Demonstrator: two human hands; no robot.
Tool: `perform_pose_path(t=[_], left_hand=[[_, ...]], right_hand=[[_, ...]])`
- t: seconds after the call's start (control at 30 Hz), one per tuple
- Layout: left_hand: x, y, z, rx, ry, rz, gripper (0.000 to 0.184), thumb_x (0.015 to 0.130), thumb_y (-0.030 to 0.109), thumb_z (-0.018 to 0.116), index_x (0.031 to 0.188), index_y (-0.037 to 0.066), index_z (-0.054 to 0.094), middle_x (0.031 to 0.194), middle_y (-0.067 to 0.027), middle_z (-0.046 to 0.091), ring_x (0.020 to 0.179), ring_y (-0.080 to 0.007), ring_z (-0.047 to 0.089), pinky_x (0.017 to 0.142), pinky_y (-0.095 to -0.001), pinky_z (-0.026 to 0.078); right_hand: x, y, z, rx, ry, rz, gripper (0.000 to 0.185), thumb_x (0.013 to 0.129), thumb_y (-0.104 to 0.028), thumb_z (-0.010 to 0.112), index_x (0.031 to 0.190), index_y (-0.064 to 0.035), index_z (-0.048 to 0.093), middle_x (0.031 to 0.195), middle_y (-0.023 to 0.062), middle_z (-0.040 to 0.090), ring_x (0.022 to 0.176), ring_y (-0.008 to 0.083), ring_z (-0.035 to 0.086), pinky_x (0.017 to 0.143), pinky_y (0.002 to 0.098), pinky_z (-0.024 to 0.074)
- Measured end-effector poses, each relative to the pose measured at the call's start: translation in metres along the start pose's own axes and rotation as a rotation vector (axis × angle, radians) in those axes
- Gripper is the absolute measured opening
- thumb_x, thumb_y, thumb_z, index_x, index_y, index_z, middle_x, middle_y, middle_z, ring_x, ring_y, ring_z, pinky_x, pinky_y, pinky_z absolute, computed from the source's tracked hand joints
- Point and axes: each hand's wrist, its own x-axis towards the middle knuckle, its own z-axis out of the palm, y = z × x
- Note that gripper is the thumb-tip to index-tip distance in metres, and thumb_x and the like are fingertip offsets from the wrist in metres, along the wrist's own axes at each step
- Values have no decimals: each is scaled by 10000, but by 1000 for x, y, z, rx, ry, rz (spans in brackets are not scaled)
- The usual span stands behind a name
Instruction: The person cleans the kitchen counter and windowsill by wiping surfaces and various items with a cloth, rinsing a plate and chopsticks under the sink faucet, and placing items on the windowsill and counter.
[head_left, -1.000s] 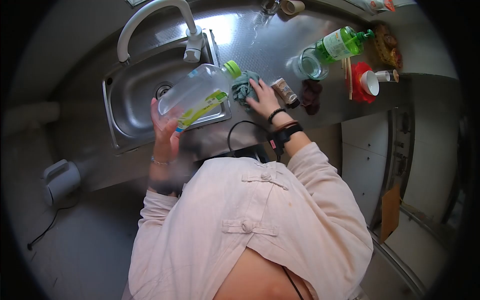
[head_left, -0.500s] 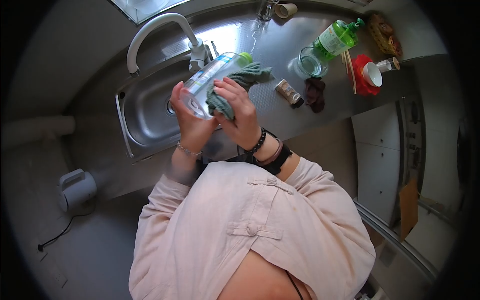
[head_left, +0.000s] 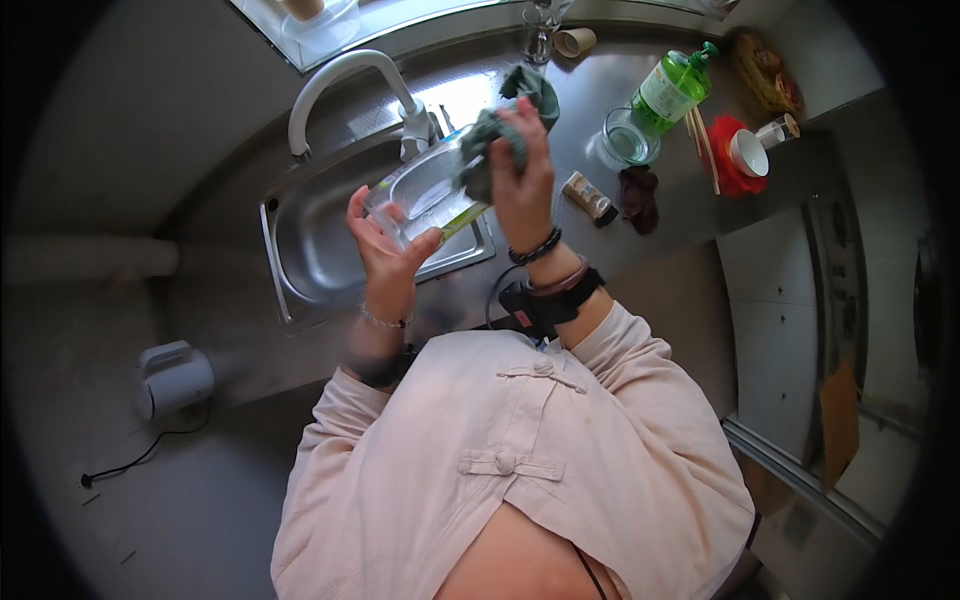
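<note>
A clear plastic bottle [head_left: 422, 196] with a blue and green label lies tilted over the sink's right side. My left hand [head_left: 388, 245] grips its bottom end, thumb on the near side and fingers on the far side. Bunched in my right hand [head_left: 525, 180] is a green cloth [head_left: 490, 150], which rests against the bottle's upper end and hides its cap. One end of the cloth sticks up beyond my fingers.
Behind the bottle stands a white faucet [head_left: 408, 112] over the steel sink [head_left: 285, 265]. On the counter to the right are a glass bowl [head_left: 630, 137], a green pump bottle [head_left: 668, 92], a small labelled bottle [head_left: 590, 199], a dark cloth [head_left: 638, 200] and a white bowl [head_left: 748, 153].
My right hand and the cloth have moved up and right along the bottle, from its bottom end to its cap end. The bottle has turned, showing more of its clear side.
</note>
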Motion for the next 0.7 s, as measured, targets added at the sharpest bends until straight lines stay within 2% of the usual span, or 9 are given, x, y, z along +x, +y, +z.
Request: perform_pose_path(t=[0.1,0.3,0.37,0.43,0.5,0.57,0.6,0.63,0.7], left_hand=[[1,2,-4,-168,21,-101,826,641,17,683,1295,158,198,1130,-100,387,1025,-204,428,859,-335,406],[0,-1,-30,-324,-29,-322,640,703,198,649,1254,134,330,1159,-113,463,1102,-260,461,850,-429,456],[0,-4,-33,-395,-17,-392,608,712,224,647,1239,122,363,1190,-111,457,1121,-269,454,837,-428,467],[4,-9,-33,-556,-64,-471,570,717,260,649,1213,106,413,1214,-110,451,1121,-266,452,825,-432,477],[7,-15,-32,-643,-80,-477,580,719,280,652,1218,100,417,1221,-117,445,1129,-278,444,834,-438,474],[14,-17,-27,-728,-103,-483,591,722,300,655,1224,94,421,1228,-125,438,1136,-289,437,843,-443,472],[16,-14,-21,-876,-160,-519,615,732,329,644,1246,93,402,1246,-135,420,1141,-311,428,853,-446,468],[17,-12,-14,-1024,-218,-553,640,742,358,634,1268,92,384,1264,-145,401,1146,-332,419,863,-448,465],[24,-4,-4,-1018,-262,-552,633,757,363,614,1279,100,371,1275,-147,393,1170,-331,400,880,-459,453]], right_hand=[[19,15,-4,378,-39,382,312,891,-279,513,1088,-42,555,1139,167,536,1051,221,521,877,306,416],[36,21,-22,782,-291,903,327,901,-304,489,1030,-16,572,906,69,608,784,120,585,731,239,464],[32,14,-26,658,-272,612,341,918,-291,445,1076,-3,536,989,108,592,867,152,585,760,260,479],[36,26,-19,1330,-192,749,337,939,-265,387,1123,-3,491,1080,142,555,972,187,559,816,295,478],[26,31,-14,1177,-194,575,320,948,-227,338,1145,-11,466,1151,137,522,1059,217,519,874,337,455],[20,32,-10,1690,-102,626,285,932,-199,362,1129,-32,483,1147,103,533,1054,226,521,908,356,427],[3,51,-3,1268,-131,548,305,924,-243,388,1137,-52,493,1146,102,536,1064,242,511,913,375,425],[-10,41,4,1268,-134,543,305,924,-243,388,1137,-52,493,1146,102,536,1064,242,511,913,375,425],[-39,13,22,1392,70,891,356,921,-308,394,1158,-59,486,1150,78,539,1054,252,512,917,405,407]])
